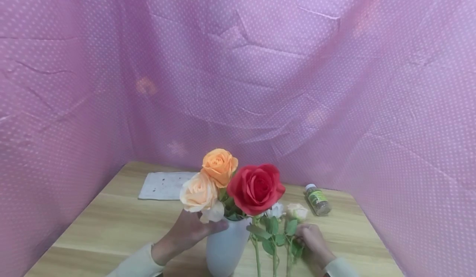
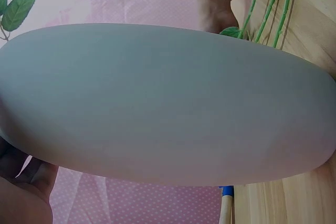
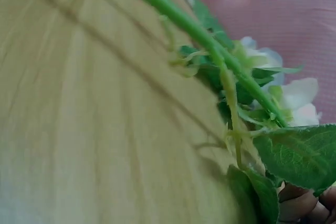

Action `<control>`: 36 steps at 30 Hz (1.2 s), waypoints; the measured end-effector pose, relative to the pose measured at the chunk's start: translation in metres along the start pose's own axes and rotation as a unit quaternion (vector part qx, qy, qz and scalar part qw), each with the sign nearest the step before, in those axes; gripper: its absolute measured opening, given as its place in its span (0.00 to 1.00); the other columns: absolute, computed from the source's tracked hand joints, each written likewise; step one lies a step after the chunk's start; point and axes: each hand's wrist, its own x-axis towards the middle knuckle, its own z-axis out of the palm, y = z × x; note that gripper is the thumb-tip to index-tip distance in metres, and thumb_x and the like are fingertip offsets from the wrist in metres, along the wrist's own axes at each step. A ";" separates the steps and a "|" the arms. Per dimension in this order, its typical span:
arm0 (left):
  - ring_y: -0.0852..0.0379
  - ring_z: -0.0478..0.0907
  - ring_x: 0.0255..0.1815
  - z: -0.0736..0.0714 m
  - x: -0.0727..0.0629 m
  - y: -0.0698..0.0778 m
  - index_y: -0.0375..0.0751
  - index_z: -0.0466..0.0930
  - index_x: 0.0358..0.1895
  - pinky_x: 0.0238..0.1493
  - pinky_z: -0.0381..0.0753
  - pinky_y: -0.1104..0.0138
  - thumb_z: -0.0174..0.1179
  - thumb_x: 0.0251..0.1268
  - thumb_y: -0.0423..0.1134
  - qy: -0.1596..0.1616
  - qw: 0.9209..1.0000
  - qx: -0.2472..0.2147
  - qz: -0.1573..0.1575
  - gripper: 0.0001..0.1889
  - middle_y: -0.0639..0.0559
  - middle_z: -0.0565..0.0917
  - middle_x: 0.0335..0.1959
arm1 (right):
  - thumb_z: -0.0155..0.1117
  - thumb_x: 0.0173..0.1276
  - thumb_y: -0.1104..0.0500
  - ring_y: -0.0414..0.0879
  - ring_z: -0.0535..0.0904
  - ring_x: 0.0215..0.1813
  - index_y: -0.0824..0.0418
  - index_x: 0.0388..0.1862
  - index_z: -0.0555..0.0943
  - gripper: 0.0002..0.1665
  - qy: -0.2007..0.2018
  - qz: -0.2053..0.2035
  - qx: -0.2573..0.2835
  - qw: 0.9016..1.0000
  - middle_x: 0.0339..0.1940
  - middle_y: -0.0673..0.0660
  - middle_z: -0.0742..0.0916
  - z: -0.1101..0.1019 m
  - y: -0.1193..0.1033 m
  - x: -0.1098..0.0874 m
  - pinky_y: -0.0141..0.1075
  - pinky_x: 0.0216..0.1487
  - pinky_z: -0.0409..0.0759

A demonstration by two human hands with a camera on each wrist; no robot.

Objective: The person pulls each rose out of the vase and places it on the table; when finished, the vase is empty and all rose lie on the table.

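Observation:
A pale grey-white vase (image 1: 227,250) stands on the table, holding an orange rose (image 1: 219,166), a peach rose (image 1: 199,192) and a big red rose (image 1: 256,189). My left hand (image 1: 186,232) grips the vase near its rim, thumb along the near side. In the left wrist view the vase wall (image 2: 168,103) hides most of that hand. Right of the vase, my right hand (image 1: 314,240) pinches a cream rose (image 1: 297,212) by its stem just under the bloom. Leaves (image 3: 296,153) partly cover those fingers in the right wrist view. Beside it lies a white flower (image 1: 276,210).
A white cloth with dark spots (image 1: 163,186) lies at the back left of the wooden table (image 1: 111,227). At the back right, a clear bottle with a green label (image 1: 317,199) rests on its side. Pink dotted fabric (image 1: 238,82) surrounds the table.

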 end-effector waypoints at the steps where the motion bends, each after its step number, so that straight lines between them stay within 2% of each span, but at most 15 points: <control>1: 0.64 0.76 0.60 0.000 0.001 0.000 0.50 0.68 0.64 0.64 0.76 0.64 0.75 0.54 0.35 0.000 1.000 0.000 0.000 0.34 0.53 0.79 0.55 | 0.55 0.52 0.69 0.42 0.72 0.22 0.65 0.22 0.83 0.08 0.003 0.000 -0.015 1.000 0.16 0.49 0.80 0.002 0.000 0.000 0.29 0.25 0.72; 5: 0.65 0.74 0.64 -0.001 0.001 0.000 0.51 0.67 0.65 0.67 0.75 0.63 0.76 0.54 0.36 0.002 1.000 0.006 -0.008 0.36 0.54 0.79 0.58 | 0.56 0.51 0.68 0.42 0.74 0.22 0.66 0.21 0.83 0.08 0.008 -0.018 -0.073 0.997 0.16 0.50 0.81 0.009 -0.001 -0.003 0.30 0.24 0.74; 8: 0.65 0.75 0.62 -0.002 0.001 -0.001 0.51 0.68 0.65 0.66 0.76 0.65 0.76 0.54 0.36 0.000 1.000 0.006 -0.011 0.36 0.53 0.79 0.58 | 0.58 0.49 0.69 0.41 0.74 0.20 0.66 0.20 0.83 0.06 0.002 -0.041 -0.123 0.992 0.15 0.51 0.82 0.014 -0.002 -0.005 0.29 0.21 0.74; 12: 0.65 0.76 0.61 -0.005 0.002 -0.002 0.50 0.68 0.64 0.66 0.76 0.67 0.76 0.55 0.36 -0.005 1.000 0.010 0.001 0.34 0.53 0.80 0.56 | 0.59 0.47 0.70 0.40 0.74 0.18 0.63 0.18 0.82 0.07 0.006 -0.065 -0.171 0.983 0.13 0.50 0.82 0.021 -0.002 -0.007 0.28 0.19 0.74; 17: 0.67 0.75 0.63 -0.006 0.006 -0.005 0.52 0.69 0.65 0.67 0.75 0.68 0.76 0.54 0.36 -0.009 1.000 0.022 0.012 0.35 0.55 0.80 0.58 | 0.57 0.43 0.70 0.41 0.73 0.18 0.59 0.13 0.80 0.09 0.036 -0.098 -0.222 0.969 0.11 0.47 0.80 0.027 -0.002 -0.007 0.29 0.19 0.72; 22: 0.65 0.76 0.60 -0.007 0.008 -0.005 0.51 0.70 0.62 0.66 0.76 0.67 0.77 0.53 0.37 -0.012 0.999 0.031 0.012 0.33 0.55 0.81 0.55 | 0.62 0.40 0.68 0.40 0.72 0.18 0.55 0.12 0.80 0.08 0.047 -0.137 -0.263 0.954 0.11 0.45 0.79 0.028 -0.004 -0.003 0.29 0.19 0.70; 25: 0.65 0.76 0.62 -0.009 0.008 -0.004 0.52 0.69 0.64 0.67 0.76 0.66 0.77 0.54 0.39 -0.014 0.999 0.035 -0.001 0.35 0.55 0.81 0.58 | 0.64 0.40 0.68 0.40 0.73 0.19 0.56 0.14 0.81 0.07 0.039 -0.131 -0.260 0.956 0.12 0.46 0.81 0.027 -0.005 -0.001 0.29 0.20 0.72; 30: 0.66 0.75 0.63 -0.010 0.010 -0.005 0.50 0.68 0.66 0.67 0.75 0.67 0.77 0.53 0.39 -0.014 0.999 0.031 -0.009 0.37 0.54 0.80 0.60 | 0.63 0.42 0.69 0.41 0.75 0.21 0.59 0.18 0.82 0.06 -0.005 -0.114 -0.218 0.969 0.15 0.49 0.82 0.020 -0.007 0.001 0.30 0.22 0.76; 33: 0.68 0.75 0.63 -0.010 0.012 -0.006 0.49 0.68 0.66 0.66 0.76 0.68 0.77 0.53 0.38 -0.013 0.999 0.033 0.001 0.37 0.53 0.80 0.59 | 0.63 0.44 0.68 0.41 0.76 0.20 0.60 0.16 0.82 0.05 -0.023 -0.120 -0.216 0.969 0.14 0.49 0.82 0.013 -0.011 0.003 0.31 0.22 0.76; 36: 0.67 0.75 0.63 -0.011 0.013 -0.008 0.48 0.68 0.66 0.66 0.77 0.68 0.77 0.53 0.37 -0.014 0.999 0.035 0.018 0.38 0.53 0.80 0.59 | 0.62 0.47 0.67 0.42 0.76 0.20 0.60 0.14 0.79 0.07 -0.020 -0.127 -0.238 0.963 0.13 0.50 0.83 0.003 -0.020 0.005 0.31 0.22 0.75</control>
